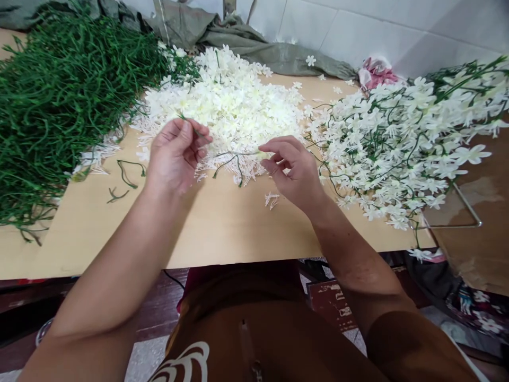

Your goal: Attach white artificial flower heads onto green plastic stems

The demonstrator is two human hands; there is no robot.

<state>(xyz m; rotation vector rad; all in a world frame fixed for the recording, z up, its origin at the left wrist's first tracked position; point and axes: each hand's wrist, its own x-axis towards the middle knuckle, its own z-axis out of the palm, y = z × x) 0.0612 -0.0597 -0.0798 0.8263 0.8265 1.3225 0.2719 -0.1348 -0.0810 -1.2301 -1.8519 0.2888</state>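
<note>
My left hand [178,151] is closed on a thin green stem [190,123], its tip poking out above the thumb. My right hand [292,170], to the right, has its thumb and index finger bent toward each other at the edge of the white flower heap; whatever lies between the fingertips is too small to make out. Behind both hands spreads the heap of loose white blossoms [242,101], with thin white pieces [244,167] along its front edge. A pile of green stems [79,90] lies at the left. Assembled white flowers on green stems [382,143] are heaped at the right.
The wooden table [238,233] ends just in front of my body. A few loose green stems [126,174] lie left of centre. Grey-green cloth [274,55] runs along the tiled wall, with a pink and white cloth [377,73] beside it. A metal wire frame [469,204] stands at the right.
</note>
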